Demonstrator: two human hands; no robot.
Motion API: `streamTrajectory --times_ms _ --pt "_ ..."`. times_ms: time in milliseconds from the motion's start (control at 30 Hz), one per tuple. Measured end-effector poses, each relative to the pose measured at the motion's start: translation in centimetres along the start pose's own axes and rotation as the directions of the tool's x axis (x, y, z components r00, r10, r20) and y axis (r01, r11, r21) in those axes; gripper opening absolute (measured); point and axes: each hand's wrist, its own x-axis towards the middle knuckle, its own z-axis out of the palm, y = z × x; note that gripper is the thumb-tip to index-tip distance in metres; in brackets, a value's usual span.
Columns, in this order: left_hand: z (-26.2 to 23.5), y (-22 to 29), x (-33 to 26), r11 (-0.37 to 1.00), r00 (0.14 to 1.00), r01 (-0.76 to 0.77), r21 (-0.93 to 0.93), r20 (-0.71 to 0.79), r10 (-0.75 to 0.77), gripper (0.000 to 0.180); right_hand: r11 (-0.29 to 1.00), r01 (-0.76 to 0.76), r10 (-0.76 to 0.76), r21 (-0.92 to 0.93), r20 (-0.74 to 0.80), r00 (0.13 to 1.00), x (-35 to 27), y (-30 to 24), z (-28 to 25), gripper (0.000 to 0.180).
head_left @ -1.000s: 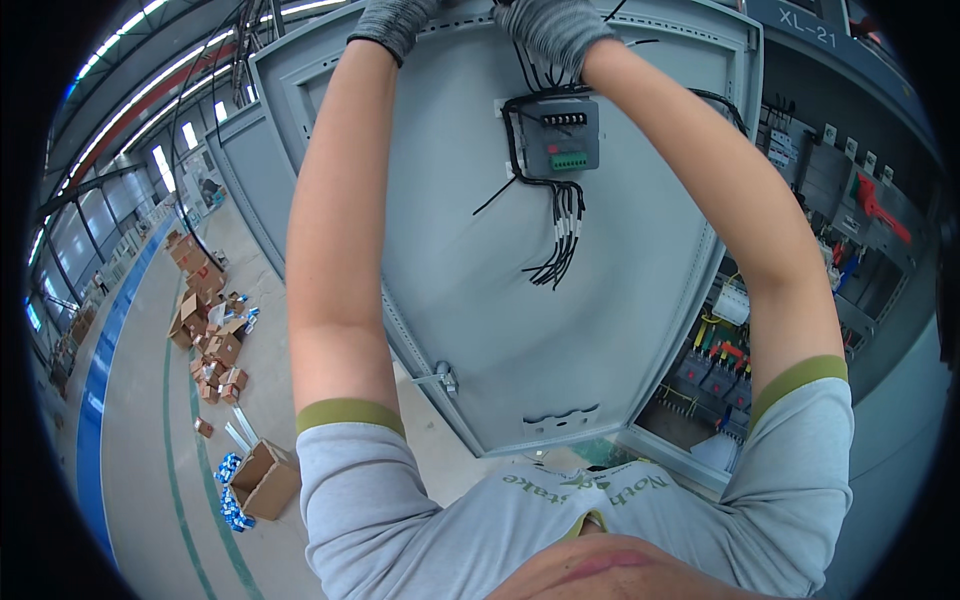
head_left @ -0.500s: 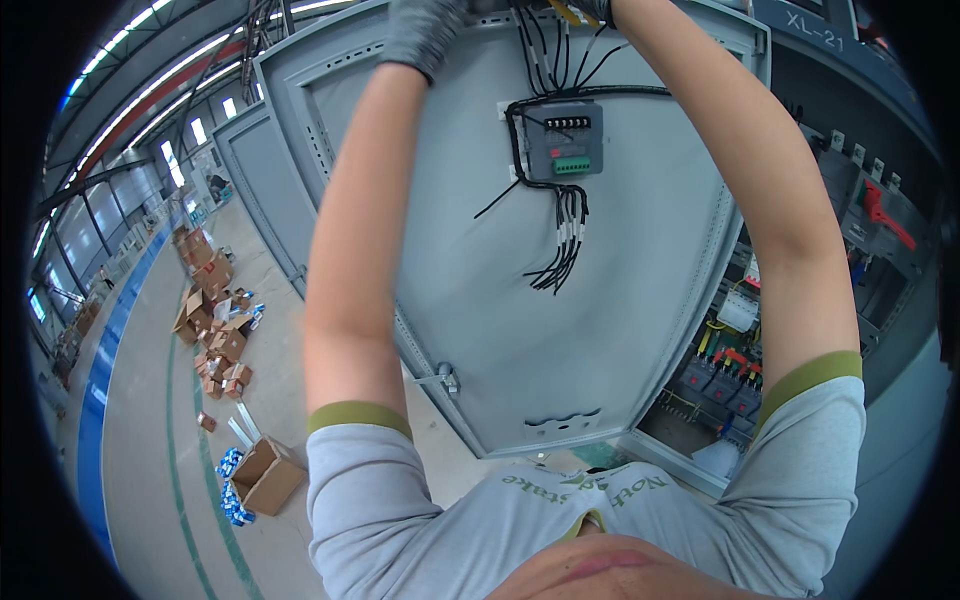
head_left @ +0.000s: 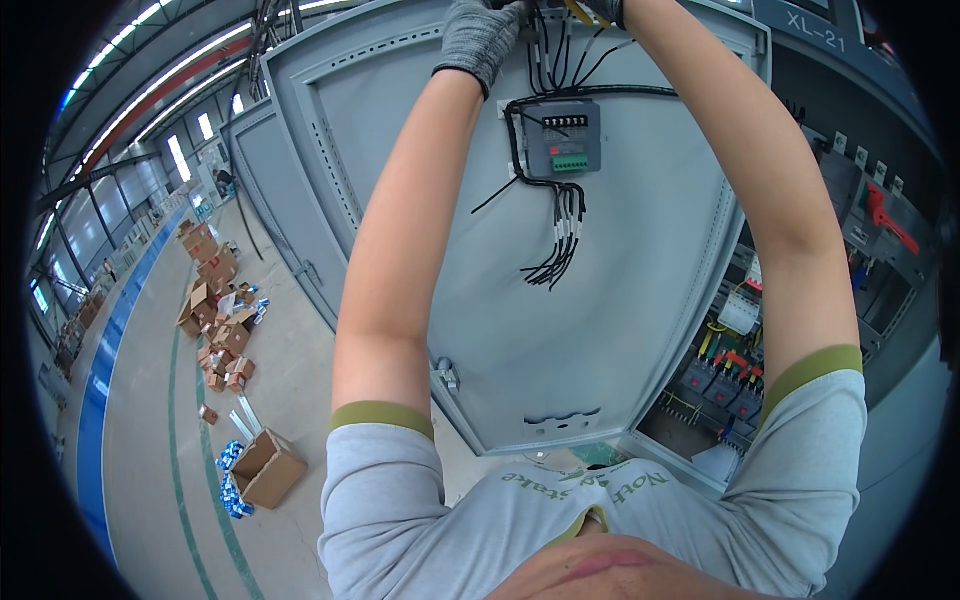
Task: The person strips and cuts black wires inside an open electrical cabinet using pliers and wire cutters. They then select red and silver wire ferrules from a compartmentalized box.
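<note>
Both clad in grey knitted gloves, the left hand (head_left: 478,45) and the right hand (head_left: 611,10) were raised near the top of a light-grey metal cabinet door (head_left: 620,310). The left one was placed just beside a row of thin black wires (head_left: 546,55); its fingertips were largely hidden at the upper edge of the view, so whether anything was gripped could not be told. Most of the right one was likewise cut off, with a slim yellow object (head_left: 578,12) seen right beside it; its grip could not be told either. Below the wires, a dark-grey rectangular module (head_left: 563,138) with a green terminal strip (head_left: 570,163) was mounted on the door.
</note>
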Motion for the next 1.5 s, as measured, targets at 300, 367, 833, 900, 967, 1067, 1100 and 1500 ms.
streamTrajectory --times_ms 300,367,833,900,967,1067,1100,1500 --pt "1.2 -1.1 0.0 0.998 0.996 0.023 -0.064 -0.087 -0.029 0.016 0.993 -0.019 0.025 0.121 -0.047 0.999 0.2 0.8 -0.2 0.041" --pt "1.7 -0.3 -1.2 0.983 0.984 0.167 -0.075 -0.050 -0.171 0.014 0.947 0.014 -0.001 0.321 -0.041 0.999 -1.7 0.2 -0.4 0.034" --pt "3.9 0.2 -1.1 0.943 0.984 0.109 -0.314 -0.101 -0.147 0.015 0.950 -0.046 0.029 0.309 0.060 0.998 -1.7 -0.7 -1.3 0.081" --pt "3.8 0.3 -0.9 0.946 0.984 0.131 -0.297 -0.076 -0.160 0.015 0.969 0.047 -0.048 0.242 -0.001 0.999 -1.4 -0.3 -1.2 0.087" --pt "3.6 0.5 -0.7 0.947 0.985 0.139 -0.290 -0.056 -0.162 0.015 0.997 0.076 -0.076 0.026 -0.021 0.997 -2.1 -0.7 -2.4 0.070" --pt "3.4 0.9 -0.3 0.938 0.985 0.150 -0.312 -0.034 -0.169 0.014 0.944 0.116 -0.152 -0.310 -0.095 0.984 0.0 0.6 -3.0 0.043" --pt "3.4 1.0 -0.3 0.930 0.983 0.165 -0.328 -0.028 -0.184 0.014 0.900 0.120 -0.188 -0.419 -0.123 0.975 0.5 0.7 -3.2 0.034" --pt "2.9 2.3 -0.9 0.929 0.972 0.230 -0.291 0.032 -0.231 0.017 0.530 -0.039 0.036 -0.847 -0.024 0.999 -2.6 1.0 -4.9 0.025"
